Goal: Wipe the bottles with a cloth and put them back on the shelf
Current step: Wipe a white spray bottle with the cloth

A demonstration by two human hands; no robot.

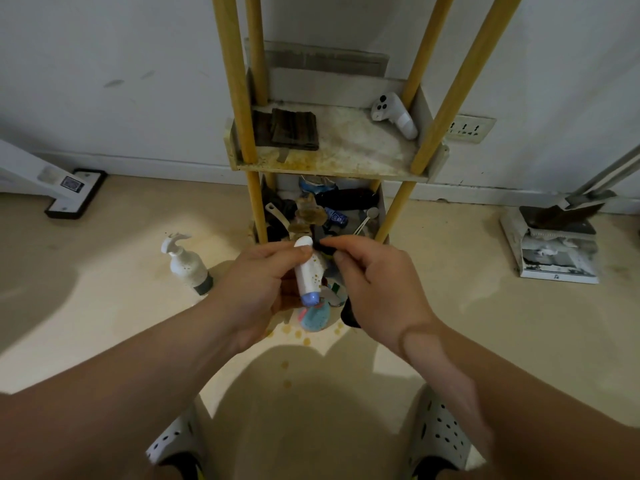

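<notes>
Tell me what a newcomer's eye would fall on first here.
Dead centre, the left hand grips a small white bottle with a blue end, while the right hand pinches a dark cloth beside it. Behind stands a yellow-poled shelf, its stained tray holding a folded dark cloth and a white controller. A white pump bottle stands on the floor, left.

Your forearms are bare down to the lower edge of the view, and your left hand (256, 289) and right hand (377, 289) are bare too. A thin line (403, 336) goes around your right wrist; whether it is a band or a mark, I cannot tell. You wear white clogs, the left clog (173, 441) and the right clog (443, 434), with round dark holes on top. Near each ankle, a black part with some yellow shows.
</notes>
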